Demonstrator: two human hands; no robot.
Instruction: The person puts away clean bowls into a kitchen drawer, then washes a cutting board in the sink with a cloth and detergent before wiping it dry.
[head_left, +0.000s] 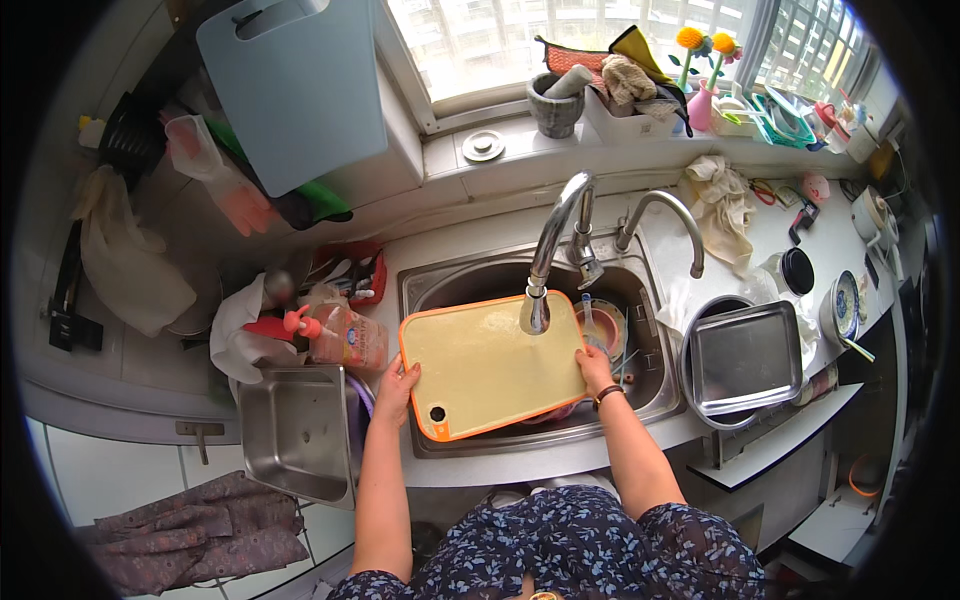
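Both my hands hold a yellow cutting board with an orange rim (480, 367), roughly level over the stainless steel sink (536, 442). My left hand (396, 390) grips its left edge, and my right hand (595, 369) grips the right edge. The chrome faucet (535, 311) hangs right over the board's upper part, whose surface looks wet. Past the board's right edge, a bowl (604, 322) with a spoon (589, 311) shows in the basin. The board hides much of what lies in the sink.
Left of the sink stand a soap pump bottle (349, 337), a red utensil basket (371, 277) and a steel tray (292, 435). At right, a metal pan (745, 356) rests on a round basin (694, 390). A second curved faucet (694, 232) rises behind. A stone mortar (555, 112) stands on the sill.
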